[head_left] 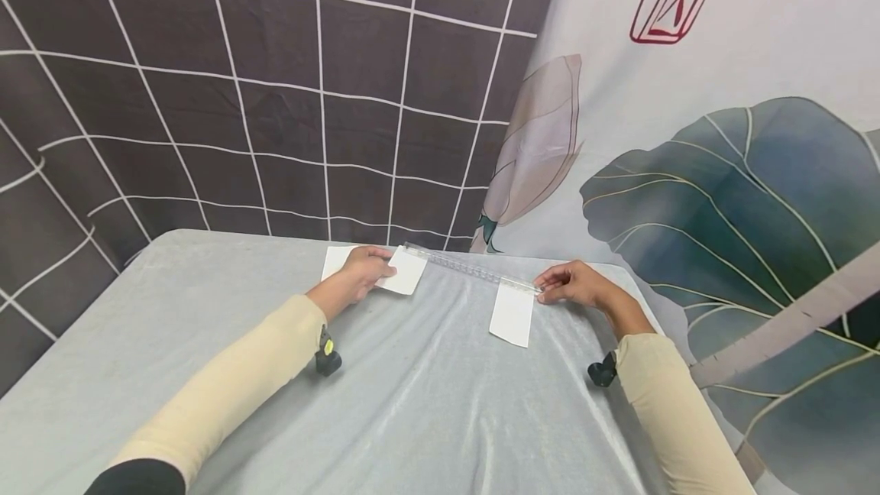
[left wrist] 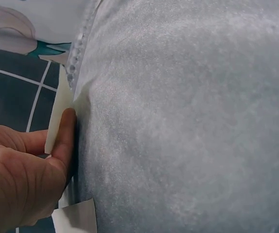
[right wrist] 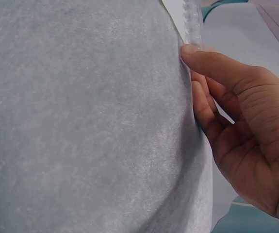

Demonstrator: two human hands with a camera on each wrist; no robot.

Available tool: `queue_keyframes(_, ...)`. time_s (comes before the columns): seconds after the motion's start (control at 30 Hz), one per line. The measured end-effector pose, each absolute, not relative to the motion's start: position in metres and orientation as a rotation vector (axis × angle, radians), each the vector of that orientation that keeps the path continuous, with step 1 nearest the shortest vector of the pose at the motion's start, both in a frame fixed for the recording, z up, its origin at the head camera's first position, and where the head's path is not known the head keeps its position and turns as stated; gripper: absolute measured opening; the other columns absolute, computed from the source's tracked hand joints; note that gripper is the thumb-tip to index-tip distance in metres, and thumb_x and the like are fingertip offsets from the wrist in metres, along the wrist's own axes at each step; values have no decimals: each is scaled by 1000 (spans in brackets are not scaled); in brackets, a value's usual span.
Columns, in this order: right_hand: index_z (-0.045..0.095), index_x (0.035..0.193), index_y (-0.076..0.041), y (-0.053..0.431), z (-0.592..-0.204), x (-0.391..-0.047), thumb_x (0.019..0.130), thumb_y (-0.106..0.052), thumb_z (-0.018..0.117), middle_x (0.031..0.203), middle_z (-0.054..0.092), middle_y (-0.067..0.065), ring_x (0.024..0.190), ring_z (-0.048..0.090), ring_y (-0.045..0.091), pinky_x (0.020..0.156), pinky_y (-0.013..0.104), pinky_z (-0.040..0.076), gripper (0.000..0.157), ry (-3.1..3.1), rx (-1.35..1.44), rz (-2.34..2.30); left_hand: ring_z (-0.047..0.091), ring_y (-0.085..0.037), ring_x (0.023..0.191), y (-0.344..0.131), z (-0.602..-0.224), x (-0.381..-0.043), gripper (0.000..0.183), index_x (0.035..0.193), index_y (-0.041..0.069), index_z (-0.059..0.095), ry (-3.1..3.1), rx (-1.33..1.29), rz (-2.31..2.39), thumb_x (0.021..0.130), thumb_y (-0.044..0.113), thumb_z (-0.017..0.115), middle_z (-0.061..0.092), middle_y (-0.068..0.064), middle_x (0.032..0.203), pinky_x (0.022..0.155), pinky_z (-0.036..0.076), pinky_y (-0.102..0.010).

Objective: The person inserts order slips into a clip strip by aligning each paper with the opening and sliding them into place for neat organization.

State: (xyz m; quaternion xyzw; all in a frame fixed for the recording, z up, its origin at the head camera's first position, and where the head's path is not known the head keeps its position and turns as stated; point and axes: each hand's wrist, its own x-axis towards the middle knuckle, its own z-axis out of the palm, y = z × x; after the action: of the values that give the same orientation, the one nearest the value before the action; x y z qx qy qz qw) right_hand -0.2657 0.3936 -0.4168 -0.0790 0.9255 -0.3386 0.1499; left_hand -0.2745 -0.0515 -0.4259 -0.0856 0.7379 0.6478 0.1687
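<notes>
A long, clear plastic strip with a row of bumps (head_left: 474, 269) lies slantwise near the table's back edge. My left hand (head_left: 366, 272) pinches a small white sheet of paper (head_left: 406, 272) between thumb and fingers, and the sheet's upper corner meets the strip's left end. At the other end, my right hand (head_left: 576, 285) grips the strip's tip between thumb and fingers. Close beside those fingers, another white sheet (head_left: 512, 317) hangs down from the strip with its top edge along it. A third white sheet (head_left: 337, 258) sits behind my left hand, partly covered by it.
Pale grey cloth (head_left: 426, 403) with soft creases covers the table. Behind its back edge hangs a dark curtain with white grid lines (head_left: 275, 113). A white cloth printed with large leaves (head_left: 742, 174) hangs on the right.
</notes>
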Motion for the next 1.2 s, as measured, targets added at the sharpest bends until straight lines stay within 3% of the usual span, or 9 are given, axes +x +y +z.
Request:
queue_keyframes(0.3,79,128,7,395,-417,-265,95,-10,89,116,85,16,98,72,7,81,16,60,38,2631,-306,-1032,51,-45,159,-48,-425,-273,55,162,-7,50,2048,-197,1845,107,-7,60,49,-30,170,132,52,-53)
queue_keyframes(0.63,79,129,7,396,-416,-265,96,-10,89,120,84,18,100,72,8,81,17,60,38,2622,-285,-1036,70,-37,135,-41,-421,-271,51,155,-10,54,2057,-174,1853,105,-7,62,59,-30,157,115,65,-43)
queue_keyframes(0.87,79,129,7,395,-415,-264,96,-10,89,120,84,19,100,72,8,82,17,60,38,2629,-290,-1030,58,-44,152,-35,-422,-271,54,162,-8,49,2030,-152,1838,109,-4,59,53,-30,165,129,55,-51)
queue_keyframes(1.2,79,129,6,394,-416,-264,95,-9,89,120,84,19,99,72,8,82,18,59,38,2629,-281,-1035,63,-42,146,-28,-422,-270,54,161,-9,48,1989,-170,1882,109,-5,59,54,-31,163,125,59,-48)
